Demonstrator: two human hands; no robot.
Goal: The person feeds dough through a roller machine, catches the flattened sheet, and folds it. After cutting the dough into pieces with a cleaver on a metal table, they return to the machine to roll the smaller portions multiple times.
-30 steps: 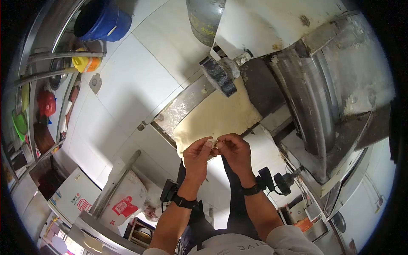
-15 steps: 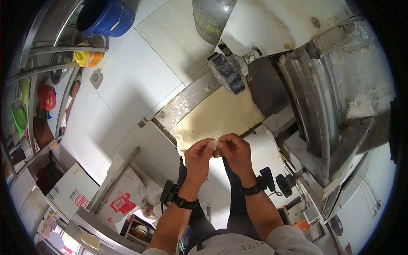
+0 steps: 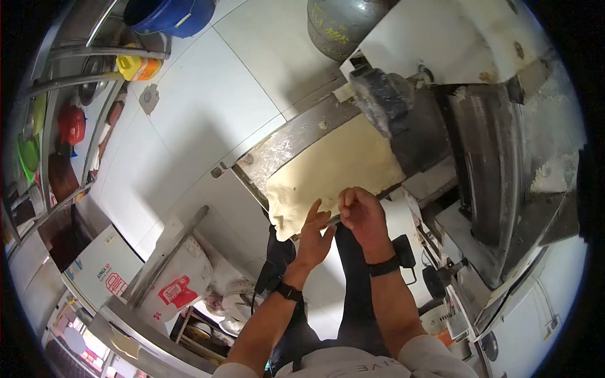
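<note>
The pale yellow flat sheet of dough (image 3: pixel 331 173) lies on the sloping metal tray (image 3: pixel 277 151) of the grey steel rolling machine (image 3: pixel 498 157), its near edge hanging toward the person. The left hand (image 3: pixel 313 236) is spread — fingers (image 3: pixel 313 211) apart and straight, tips touching the sheet's lower edge, holding nothing. The right hand (image 3: pixel 362 214) is curled, its grip closed at the same edge; whether it pinches dough I cannot tell. A dark roller knob (image 3: pixel 381 94) sits above the sheet.

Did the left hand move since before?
Yes. The left hand opened and dropped away from the right hand, lower against the dough sheet's edge.
</note>
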